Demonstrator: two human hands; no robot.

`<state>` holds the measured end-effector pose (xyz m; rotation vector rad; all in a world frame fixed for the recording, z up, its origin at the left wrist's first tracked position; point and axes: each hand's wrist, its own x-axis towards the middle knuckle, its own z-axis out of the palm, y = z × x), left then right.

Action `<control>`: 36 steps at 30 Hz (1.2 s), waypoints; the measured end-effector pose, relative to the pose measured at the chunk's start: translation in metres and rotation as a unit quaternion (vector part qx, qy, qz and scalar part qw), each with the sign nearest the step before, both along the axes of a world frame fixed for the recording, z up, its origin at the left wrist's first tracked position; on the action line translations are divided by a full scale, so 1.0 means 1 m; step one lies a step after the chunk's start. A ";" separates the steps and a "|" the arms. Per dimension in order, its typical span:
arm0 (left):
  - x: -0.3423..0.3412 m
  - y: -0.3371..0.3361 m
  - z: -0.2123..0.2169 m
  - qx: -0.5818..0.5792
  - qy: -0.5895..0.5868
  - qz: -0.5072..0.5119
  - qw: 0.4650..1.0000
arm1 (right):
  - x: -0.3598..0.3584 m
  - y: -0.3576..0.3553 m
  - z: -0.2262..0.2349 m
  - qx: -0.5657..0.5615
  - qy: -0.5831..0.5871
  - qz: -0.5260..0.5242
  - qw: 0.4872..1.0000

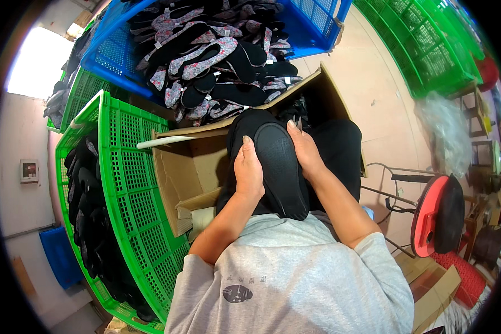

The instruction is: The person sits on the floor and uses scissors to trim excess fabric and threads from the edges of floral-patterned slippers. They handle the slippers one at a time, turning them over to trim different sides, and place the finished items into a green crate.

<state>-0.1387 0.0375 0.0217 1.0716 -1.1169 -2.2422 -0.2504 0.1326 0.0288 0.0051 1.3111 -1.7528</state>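
At centre, 2 hands clasp 1 black shoe sole: matte, oval, long, its toe pointing to 12 o'clock. The left hand grips its 9 o'clock edge, the right hand its 3 o'clock edge. A cardboard box sits at 9 o'clock.

Blue crate cut off above.

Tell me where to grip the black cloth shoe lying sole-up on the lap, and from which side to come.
Grip the black cloth shoe across its narrow middle, coming from both long sides. It lies sole-up and lengthwise, toe pointing away, so the long edges are exposed. The left hand and right hand already flank it there, thumbs on the sole; the heel end hangs free toward the grey shirt.
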 end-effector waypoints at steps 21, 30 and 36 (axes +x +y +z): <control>-0.010 -0.028 0.006 -0.015 0.006 0.050 0.999 | -0.001 0.017 -0.023 0.045 -0.011 0.042 0.998; 0.002 -0.063 0.013 -0.028 0.083 0.083 0.993 | 0.005 0.034 0.003 -0.078 0.138 0.121 0.980; 0.016 -0.023 -0.001 -0.018 0.220 -0.033 0.975 | 0.014 0.017 0.007 -0.045 0.306 0.181 0.934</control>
